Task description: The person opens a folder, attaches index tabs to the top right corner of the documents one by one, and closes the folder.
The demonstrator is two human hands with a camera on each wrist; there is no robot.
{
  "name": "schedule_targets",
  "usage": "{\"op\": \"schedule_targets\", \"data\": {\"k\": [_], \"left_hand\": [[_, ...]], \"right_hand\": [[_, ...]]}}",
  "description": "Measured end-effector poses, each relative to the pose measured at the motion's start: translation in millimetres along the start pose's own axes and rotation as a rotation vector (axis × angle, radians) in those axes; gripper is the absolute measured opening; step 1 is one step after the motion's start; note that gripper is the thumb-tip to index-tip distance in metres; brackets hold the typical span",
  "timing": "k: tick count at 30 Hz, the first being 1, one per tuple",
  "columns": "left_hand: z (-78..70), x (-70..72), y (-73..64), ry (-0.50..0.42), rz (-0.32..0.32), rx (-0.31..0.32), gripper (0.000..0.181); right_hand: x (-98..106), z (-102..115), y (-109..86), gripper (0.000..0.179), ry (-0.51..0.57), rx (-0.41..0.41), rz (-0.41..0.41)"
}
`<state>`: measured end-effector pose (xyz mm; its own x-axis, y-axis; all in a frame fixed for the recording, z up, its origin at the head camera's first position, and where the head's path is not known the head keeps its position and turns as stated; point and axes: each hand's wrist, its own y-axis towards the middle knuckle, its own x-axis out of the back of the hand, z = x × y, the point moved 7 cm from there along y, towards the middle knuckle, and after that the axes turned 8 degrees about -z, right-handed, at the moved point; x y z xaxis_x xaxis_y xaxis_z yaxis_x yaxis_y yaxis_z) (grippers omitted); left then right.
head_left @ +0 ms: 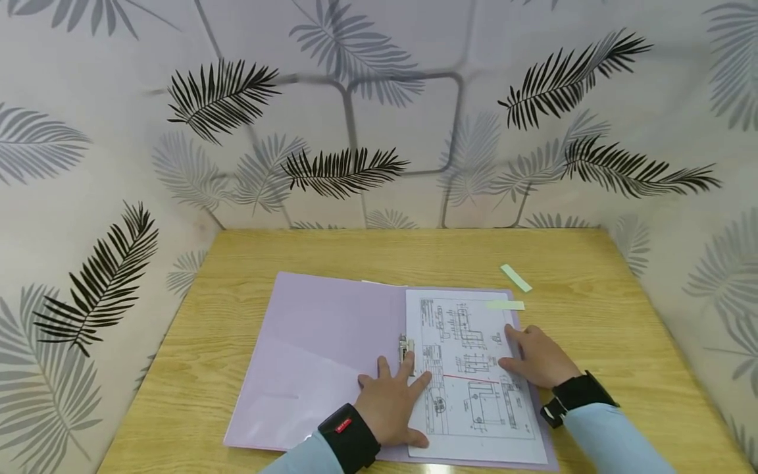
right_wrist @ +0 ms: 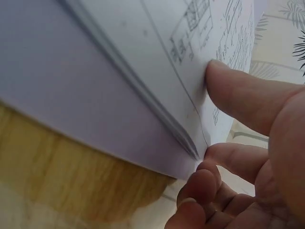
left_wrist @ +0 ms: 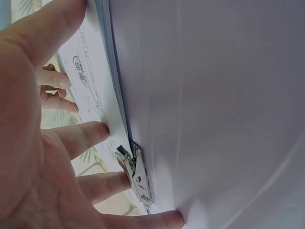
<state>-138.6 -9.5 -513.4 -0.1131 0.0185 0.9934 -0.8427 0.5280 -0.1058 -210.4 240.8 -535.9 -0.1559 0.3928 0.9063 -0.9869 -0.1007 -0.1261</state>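
A purple folder (head_left: 331, 322) lies open on the wooden table (head_left: 177, 368), with a stack of technical drawing sheets (head_left: 441, 421) on its right half. My left hand (head_left: 387, 405) spreads its fingers across the folder's spine and the sheets' left edge, beside the metal clip (left_wrist: 136, 174). At the sheets' right edge, my right hand (head_left: 541, 359) touches the top drawing with thumb and index finger. Its other fingers curl loosely by the edge in the right wrist view. A red line (head_left: 470, 378) crosses the top sheet.
A pale green paper strip (head_left: 505, 305) lies across the sheets' upper right edge and sticks out past it. Another green strip (head_left: 516, 278) lies on the table behind the folder. Leaf-patterned wall covering (head_left: 403, 131) surrounds the table's back and sides.
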Motion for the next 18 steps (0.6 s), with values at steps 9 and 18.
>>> {"op": "schedule_targets", "data": {"k": [9,18], "left_hand": [[2.5,-1.9,0.1,-0.001,0.001,0.005,0.105],[1.5,-2.3,0.1,0.017,-0.002,0.002,0.104]], "right_hand": [[0.4,11.5,-2.3,0.076,0.006,0.003,0.008],[-2.7,16.3,-1.9,0.097,-0.077,-0.028,-0.025]]}}
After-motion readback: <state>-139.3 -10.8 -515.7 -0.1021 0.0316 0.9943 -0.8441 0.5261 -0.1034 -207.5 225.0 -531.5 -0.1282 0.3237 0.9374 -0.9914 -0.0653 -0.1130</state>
